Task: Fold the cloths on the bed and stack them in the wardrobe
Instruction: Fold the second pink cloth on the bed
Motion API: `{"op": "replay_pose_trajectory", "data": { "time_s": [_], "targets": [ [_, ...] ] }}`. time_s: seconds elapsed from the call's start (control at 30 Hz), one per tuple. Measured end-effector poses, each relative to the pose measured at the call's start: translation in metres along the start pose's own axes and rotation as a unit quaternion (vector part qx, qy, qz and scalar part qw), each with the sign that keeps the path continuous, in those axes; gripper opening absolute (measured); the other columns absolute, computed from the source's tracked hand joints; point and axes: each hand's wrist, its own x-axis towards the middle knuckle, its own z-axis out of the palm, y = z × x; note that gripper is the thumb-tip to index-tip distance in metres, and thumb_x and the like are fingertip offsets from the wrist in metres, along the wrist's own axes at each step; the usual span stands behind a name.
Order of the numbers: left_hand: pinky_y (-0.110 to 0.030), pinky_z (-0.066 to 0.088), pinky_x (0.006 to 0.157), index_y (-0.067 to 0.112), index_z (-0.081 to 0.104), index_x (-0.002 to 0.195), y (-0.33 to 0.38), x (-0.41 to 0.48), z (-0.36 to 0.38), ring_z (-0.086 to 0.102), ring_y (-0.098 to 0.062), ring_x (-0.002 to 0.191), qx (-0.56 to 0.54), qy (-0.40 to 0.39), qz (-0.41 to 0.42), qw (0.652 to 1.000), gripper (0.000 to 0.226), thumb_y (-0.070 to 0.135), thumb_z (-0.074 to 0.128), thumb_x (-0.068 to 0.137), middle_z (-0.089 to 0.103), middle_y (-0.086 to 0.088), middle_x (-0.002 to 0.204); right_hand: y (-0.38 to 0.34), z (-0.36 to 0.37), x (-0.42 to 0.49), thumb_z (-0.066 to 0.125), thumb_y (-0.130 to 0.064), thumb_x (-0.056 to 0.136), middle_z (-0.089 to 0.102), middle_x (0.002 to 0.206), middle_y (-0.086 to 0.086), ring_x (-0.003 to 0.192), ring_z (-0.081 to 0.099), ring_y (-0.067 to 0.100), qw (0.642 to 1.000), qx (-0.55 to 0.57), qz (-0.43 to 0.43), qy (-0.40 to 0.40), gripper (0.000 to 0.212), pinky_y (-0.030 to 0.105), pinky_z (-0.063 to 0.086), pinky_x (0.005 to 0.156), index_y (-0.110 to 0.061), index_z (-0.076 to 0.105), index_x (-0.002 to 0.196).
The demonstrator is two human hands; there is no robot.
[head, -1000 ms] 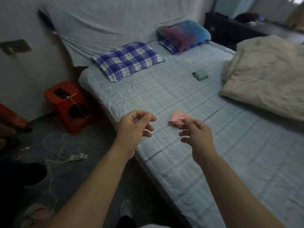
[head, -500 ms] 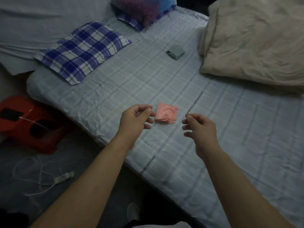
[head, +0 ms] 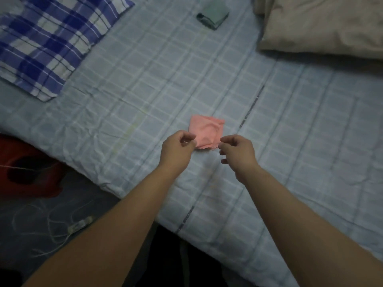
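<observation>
— Where is the pink cloth (head: 207, 132) compared with the hands?

— In the head view it lies flat on the bed (head: 290, 125), just beyond both hands and between them. The left hand (head: 178, 149) sits at its near left corner, the right hand (head: 238, 151) at its near right corner.

— Are they holding it?

— The left hand is loosely curled, thumb and forefinger drawn close together right at the cloth's edge; it may be touching the corner, but the picture is dim and I cannot tell whether it has a grip. The right hand is half curled too, fingers bent with a gap between them, just beside the corner and with nothing clearly in it.

— How does the cloth look?

— Small, roughly square, salmon pink, folded, with soft wrinkles across the top and a slightly frilly near edge.

— Anything else on the bed?

— A small green cloth (head: 213, 14), folded, well beyond the pink one. A blue checked cloth (head: 51, 42) spread at the far left, and a beige quilt (head: 323, 25) bunched at the far right. A red stool (head: 27, 168) stands on the floor at the left.
</observation>
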Motion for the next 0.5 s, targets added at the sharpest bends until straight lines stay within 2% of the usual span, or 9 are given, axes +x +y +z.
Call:
{"op": "replay_pose_trajectory", "data": {
  "time_s": [0.1, 0.17, 0.27, 0.4, 0.5],
  "targets": [
    [-0.027, 0.052, 0.082, 0.026, 0.07, 0.103, -0.023, 0.038, 0.026, 0.064, -0.012, 0.089, 0.085, -0.035, 0.031, 0.995, 0.015, 0.02, 0.075, 0.09, 0.069, 0.004, 0.107, 0.018, 0.015, 0.041, 0.065, -0.008, 0.094, 0.068, 0.092, 0.004, 0.075, 0.063, 0.018, 1.0, -0.023, 0.015, 0.009, 0.013, 0.037, 0.058, 0.068, -0.014, 0.067, 0.105],
    [-0.032, 0.051, 0.088, 0.024, 0.07, 0.112, -0.037, 0.06, 0.041, 0.062, -0.017, 0.102, 0.143, -0.051, 0.052, 0.987, 0.024, 0.027, 0.077, 0.089, 0.065, 0.001, 0.116, 0.032, 0.025, 0.065, 0.067, -0.011, 0.091, 0.068, 0.096, 0.001, 0.084, 0.067, 0.019, 0.998, -0.048, 0.025, 0.017, 0.015, 0.043, 0.061, 0.08, -0.019, 0.067, 0.103],
    [-0.04, 0.049, 0.098, 0.023, 0.069, 0.123, -0.055, 0.088, 0.061, 0.055, -0.026, 0.118, 0.235, -0.075, 0.069, 0.967, 0.04, 0.036, 0.078, 0.087, 0.061, -0.005, 0.126, 0.049, 0.04, 0.094, 0.067, -0.012, 0.088, 0.068, 0.097, -0.001, 0.093, 0.069, 0.024, 0.995, -0.083, 0.046, 0.015, 0.021, 0.045, 0.061, 0.084, -0.021, 0.066, 0.107],
    [-0.042, 0.046, 0.101, 0.022, 0.068, 0.126, -0.073, 0.112, 0.077, 0.052, -0.032, 0.121, 0.295, -0.104, 0.076, 0.947, 0.043, 0.039, 0.077, 0.087, 0.057, -0.009, 0.129, 0.068, 0.056, 0.118, 0.073, -0.014, 0.085, 0.071, 0.104, 0.004, 0.095, 0.069, 0.026, 0.992, -0.119, 0.037, 0.006, 0.034, 0.044, 0.057, 0.093, -0.02, 0.069, 0.118],
    [-0.045, 0.048, 0.097, 0.017, 0.072, 0.115, -0.085, 0.121, 0.081, 0.053, -0.035, 0.117, 0.297, -0.12, 0.082, 0.944, 0.03, 0.033, 0.074, 0.089, 0.058, -0.012, 0.123, 0.077, 0.066, 0.126, 0.075, -0.018, 0.084, 0.069, 0.095, 0.0, 0.094, 0.068, 0.023, 0.991, -0.124, 0.04, 0.004, 0.032, 0.042, 0.056, 0.094, -0.019, 0.071, 0.116]
  ]
}}
